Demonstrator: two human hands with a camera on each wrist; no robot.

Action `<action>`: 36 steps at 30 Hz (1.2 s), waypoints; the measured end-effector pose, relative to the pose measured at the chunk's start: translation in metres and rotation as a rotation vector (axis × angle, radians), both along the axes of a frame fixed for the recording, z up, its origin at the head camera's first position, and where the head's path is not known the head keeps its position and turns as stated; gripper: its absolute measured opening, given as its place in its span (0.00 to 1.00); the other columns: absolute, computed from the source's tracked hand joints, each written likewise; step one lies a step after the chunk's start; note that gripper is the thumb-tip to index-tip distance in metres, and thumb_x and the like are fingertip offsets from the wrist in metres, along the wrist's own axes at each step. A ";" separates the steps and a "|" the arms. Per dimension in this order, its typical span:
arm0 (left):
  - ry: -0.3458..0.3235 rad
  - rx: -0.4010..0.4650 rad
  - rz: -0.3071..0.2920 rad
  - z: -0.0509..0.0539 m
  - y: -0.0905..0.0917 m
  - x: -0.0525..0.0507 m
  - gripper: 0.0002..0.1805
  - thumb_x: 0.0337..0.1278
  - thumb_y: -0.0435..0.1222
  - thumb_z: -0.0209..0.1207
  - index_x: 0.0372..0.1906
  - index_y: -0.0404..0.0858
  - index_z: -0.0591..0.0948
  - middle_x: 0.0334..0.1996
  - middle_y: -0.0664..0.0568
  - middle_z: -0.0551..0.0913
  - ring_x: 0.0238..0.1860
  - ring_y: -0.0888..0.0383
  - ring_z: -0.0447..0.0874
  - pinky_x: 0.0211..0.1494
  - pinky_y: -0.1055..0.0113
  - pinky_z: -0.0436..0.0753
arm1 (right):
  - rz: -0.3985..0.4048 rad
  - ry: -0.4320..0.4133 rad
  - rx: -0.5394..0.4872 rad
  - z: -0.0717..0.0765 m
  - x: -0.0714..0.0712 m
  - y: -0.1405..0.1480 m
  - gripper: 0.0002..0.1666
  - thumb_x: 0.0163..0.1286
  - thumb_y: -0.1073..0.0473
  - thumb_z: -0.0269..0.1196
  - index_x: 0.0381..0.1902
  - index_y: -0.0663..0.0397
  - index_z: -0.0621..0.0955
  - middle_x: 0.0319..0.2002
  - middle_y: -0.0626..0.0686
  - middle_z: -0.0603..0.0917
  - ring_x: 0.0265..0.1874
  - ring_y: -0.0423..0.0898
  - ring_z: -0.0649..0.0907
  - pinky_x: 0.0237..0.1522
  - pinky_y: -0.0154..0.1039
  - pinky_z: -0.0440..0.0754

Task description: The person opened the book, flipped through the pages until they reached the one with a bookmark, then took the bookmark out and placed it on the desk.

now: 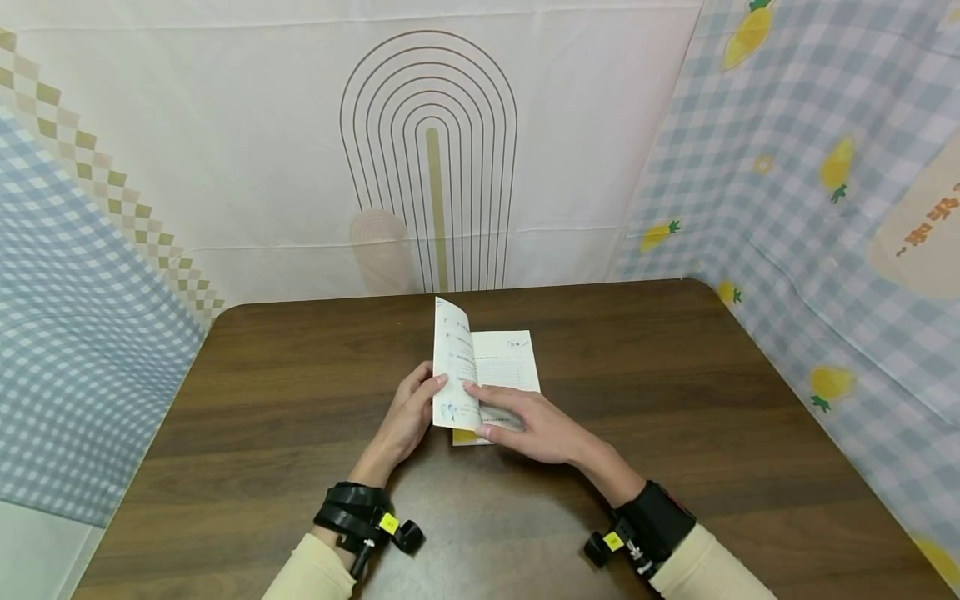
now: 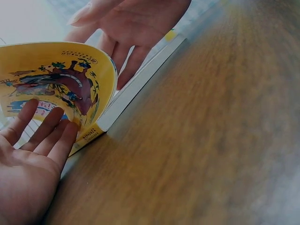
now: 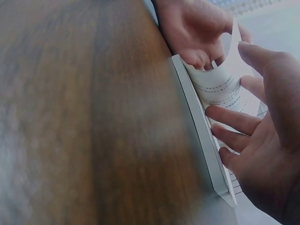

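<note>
An open book (image 1: pixel 507 354) lies on the table, its left part raised and curving upward. In the left wrist view its yellow cover (image 2: pixel 101 77) shows a colourful picture. My left hand (image 1: pixel 407 414) holds the raised part at its left edge, thumb on the page side and fingers behind the cover. Across the lower part of the book lies my right hand (image 1: pixel 542 423); its fingers are extended and touch the pages near the fold. Printed lines show on the curved page (image 3: pixel 218 89) in the right wrist view.
The book rests on a dark brown wooden table (image 1: pixel 300 350). A white cloth (image 1: pixel 247 150) with printed arches hangs behind it. Blue checked cloths (image 1: pixel 787 217) hang at both sides. Each wrist wears a black camera strap (image 1: pixel 356 510).
</note>
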State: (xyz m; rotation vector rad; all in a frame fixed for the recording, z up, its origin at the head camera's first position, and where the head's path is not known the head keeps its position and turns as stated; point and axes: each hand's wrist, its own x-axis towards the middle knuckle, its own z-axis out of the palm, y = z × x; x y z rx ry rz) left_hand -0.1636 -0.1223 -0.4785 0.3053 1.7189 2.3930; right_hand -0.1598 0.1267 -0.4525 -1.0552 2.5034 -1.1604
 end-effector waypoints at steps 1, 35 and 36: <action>-0.002 0.001 -0.001 0.000 0.000 0.000 0.26 0.80 0.39 0.52 0.70 0.27 0.68 0.64 0.32 0.73 0.56 0.52 0.83 0.53 0.64 0.85 | -0.001 0.000 0.001 0.000 0.000 0.000 0.36 0.78 0.37 0.63 0.80 0.25 0.68 0.77 0.40 0.71 0.76 0.43 0.68 0.75 0.54 0.67; -0.028 -0.039 0.001 0.003 -0.002 0.001 0.26 0.82 0.41 0.46 0.72 0.29 0.67 0.62 0.34 0.77 0.54 0.55 0.85 0.51 0.63 0.86 | -0.023 0.045 -0.035 -0.002 -0.002 0.000 0.36 0.79 0.41 0.64 0.80 0.32 0.69 0.72 0.43 0.78 0.73 0.43 0.73 0.72 0.54 0.71; -0.030 -0.037 0.003 0.003 -0.002 0.001 0.25 0.82 0.41 0.47 0.72 0.29 0.68 0.62 0.35 0.78 0.54 0.55 0.85 0.51 0.63 0.86 | -0.029 0.049 -0.035 -0.002 -0.003 -0.001 0.36 0.79 0.41 0.64 0.80 0.34 0.70 0.71 0.43 0.79 0.73 0.43 0.73 0.72 0.54 0.72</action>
